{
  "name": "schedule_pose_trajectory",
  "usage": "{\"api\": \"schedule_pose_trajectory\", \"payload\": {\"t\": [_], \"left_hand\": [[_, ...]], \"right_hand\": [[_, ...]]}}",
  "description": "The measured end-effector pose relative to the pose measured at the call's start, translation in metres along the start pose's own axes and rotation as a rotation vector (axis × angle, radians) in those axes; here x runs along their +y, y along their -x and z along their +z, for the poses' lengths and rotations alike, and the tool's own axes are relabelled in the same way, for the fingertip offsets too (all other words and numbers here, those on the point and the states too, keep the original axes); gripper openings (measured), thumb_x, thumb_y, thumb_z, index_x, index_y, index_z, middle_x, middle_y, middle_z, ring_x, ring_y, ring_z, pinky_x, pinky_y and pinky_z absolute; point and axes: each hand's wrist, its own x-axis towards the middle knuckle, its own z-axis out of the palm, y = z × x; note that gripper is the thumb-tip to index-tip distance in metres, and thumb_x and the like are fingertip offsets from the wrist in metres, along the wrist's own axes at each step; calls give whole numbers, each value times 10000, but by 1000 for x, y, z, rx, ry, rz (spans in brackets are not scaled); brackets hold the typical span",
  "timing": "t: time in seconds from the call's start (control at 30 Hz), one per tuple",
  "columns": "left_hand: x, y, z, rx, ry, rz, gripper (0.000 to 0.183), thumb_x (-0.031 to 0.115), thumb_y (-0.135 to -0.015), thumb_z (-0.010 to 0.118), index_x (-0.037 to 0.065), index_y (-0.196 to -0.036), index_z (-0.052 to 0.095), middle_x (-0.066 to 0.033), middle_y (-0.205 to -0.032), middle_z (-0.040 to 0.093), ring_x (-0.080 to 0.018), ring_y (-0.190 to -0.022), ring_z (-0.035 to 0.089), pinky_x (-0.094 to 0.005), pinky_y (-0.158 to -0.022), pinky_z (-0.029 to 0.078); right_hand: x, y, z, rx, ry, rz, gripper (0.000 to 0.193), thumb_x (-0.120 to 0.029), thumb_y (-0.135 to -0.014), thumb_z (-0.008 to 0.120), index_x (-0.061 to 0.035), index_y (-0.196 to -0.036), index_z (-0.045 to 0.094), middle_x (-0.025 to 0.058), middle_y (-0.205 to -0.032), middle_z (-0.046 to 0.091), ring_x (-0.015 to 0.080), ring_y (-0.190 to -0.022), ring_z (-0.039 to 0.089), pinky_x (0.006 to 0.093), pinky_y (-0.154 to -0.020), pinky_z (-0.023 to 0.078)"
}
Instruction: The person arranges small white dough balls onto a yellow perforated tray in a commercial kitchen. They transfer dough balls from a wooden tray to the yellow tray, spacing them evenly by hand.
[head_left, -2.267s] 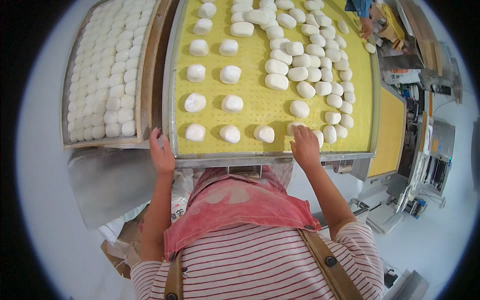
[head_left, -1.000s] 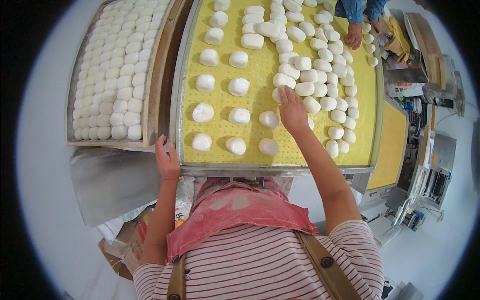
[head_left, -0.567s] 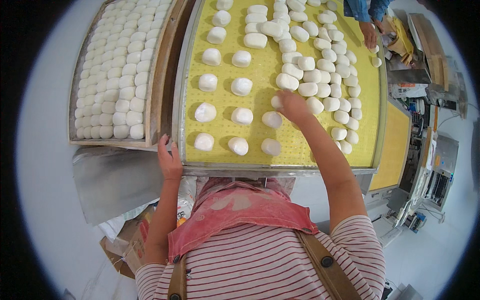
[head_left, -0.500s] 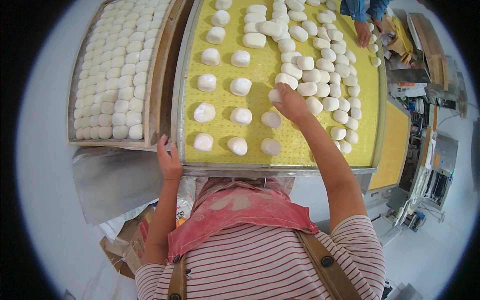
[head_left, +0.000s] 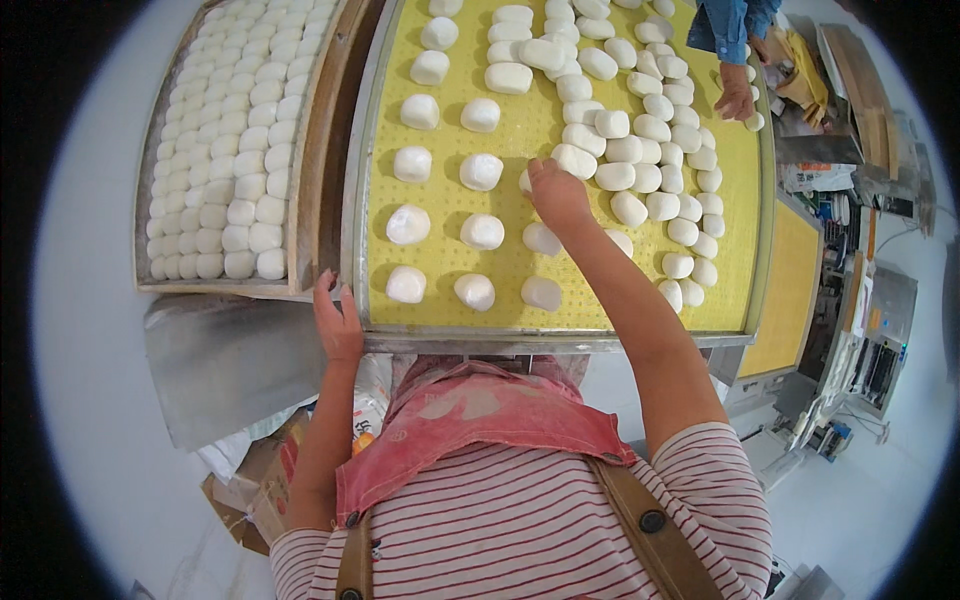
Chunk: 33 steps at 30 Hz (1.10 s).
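My right hand (head_left: 560,195) is closed on a white dough piece, mostly hidden by the fingers, low over the yellow perforated tray (head_left: 440,318). Just right of the fingertips lies a larger dough piece (head_left: 574,161). Nearer to me on the tray sits another dough piece (head_left: 542,239), under the forearm's left side. Spaced rows of rounded dough pieces (head_left: 482,232) fill the tray's left part; a tight cluster of them (head_left: 650,150) covers the middle and right. My left hand (head_left: 338,318) is open beside the tray's near left corner, fingers apart, holding nothing.
A wooden-sided tray (head_left: 305,200) packed with dough pieces stands at the left. At the far right, another person's hand (head_left: 735,97) reaches over the yellow tray. Shelving with equipment (head_left: 868,335) stands at the right; a cardboard box (head_left: 265,500) sits low at the left.
My right hand has moved slightly left with the dough piece, away from the cluster. The other person's hand has come nearer. My left hand stays in place.
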Motion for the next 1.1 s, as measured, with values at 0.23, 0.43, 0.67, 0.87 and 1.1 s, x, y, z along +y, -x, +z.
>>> {"api": "schedule_pose_trajectory", "payload": {"t": [0.23, 0.43, 0.67, 0.87, 1.1], "left_hand": [[-2, 3, 1, 3, 27, -32, 411, 174, -972, 507, -50, -1316, 470, -237, -1271, 548, -364, -1181, 526, -433, -1038, 380], [1, 2, 1, -11, 53, -64, 412, 162, -971, 505, -49, -1323, 467, -233, -1280, 548, -357, -1188, 527, -430, -1037, 385], [1, 0, 0, -18, 40, -124, 415, 154, -972, 507, -50, -1331, 466, -226, -1290, 548, -338, -1200, 526, -418, -1046, 381], [3, -1, -1, -49, 33, -150, 420, 163, -979, 497, -48, -1340, 461, -220, -1299, 545, -332, -1212, 521, -412, -1054, 378], [3, 0, 1, -35, 27, -128, 427, 180, -985, 494, -44, -1346, 458, -215, -1299, 544, -330, -1212, 520, -408, -1053, 377]], "right_hand": [[10, 40, -61, 46, -332, 57, 494, -275, -847, 667, -45, -1261, 526, 169, -1170, 598, 350, -1021, 624, 450, -841, 524], [85, 134, -18, 139, -163, 91, 575, -229, -786, 736, -63, -1287, 507, 157, -1258, 564, 349, -1091, 581, 447, -901, 486], [49, 185, -23, 45, -95, 186, 666, -192, -698, 812, -65, -1280, 514, 149, -1321, 502, 343, -1134, 536, 452, -889, 482], [56, 174, -5, 40, -2, 275, 659, -235, -656, 835, -66, -1217, 533, 119, -1144, 556, 328, -1042, 549, 467, -839, 480], [32, 201, -9, 3, -85, 260, 654, -272, -672, 833, -74, -1224, 542, 131, -1103, 575, 337, -959, 596, 453, -806, 505]]}}
